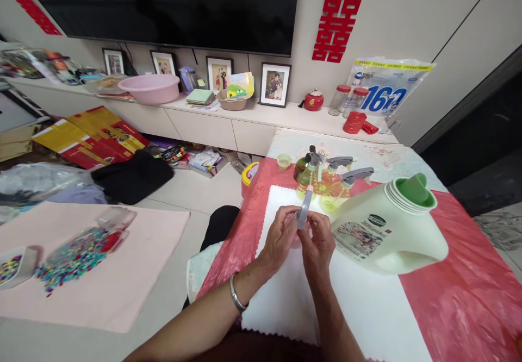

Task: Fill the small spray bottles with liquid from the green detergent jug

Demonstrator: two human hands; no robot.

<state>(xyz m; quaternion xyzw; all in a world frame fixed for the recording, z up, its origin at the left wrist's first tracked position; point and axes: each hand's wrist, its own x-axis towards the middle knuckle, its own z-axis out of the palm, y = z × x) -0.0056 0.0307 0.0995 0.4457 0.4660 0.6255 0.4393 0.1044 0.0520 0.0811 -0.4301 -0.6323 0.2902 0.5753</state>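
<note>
Both my hands meet over a white cloth (pixel 285 302) on the table. My left hand (pixel 279 239), with a silver bangle on the wrist, and my right hand (pixel 317 248) both grip a grey spray trigger head (pixel 304 210) that stands up between the fingers. What sits under the head is hidden by my hands. Just beyond stand several small spray bottles (pixel 326 180) of yellow liquid with grey trigger heads. A large pale green detergent jug (pixel 387 226) with a green cap lies tilted to the right of my hands.
A red plastic sheet (pixel 460 297) covers the table. A small green cap (pixel 284 160) lies at its far side. On the floor to the left, a pink mat (pixel 134 275) holds coloured beads and clear containers. A low cabinet (pixel 212 123) along the wall carries frames, a pink basin and jars.
</note>
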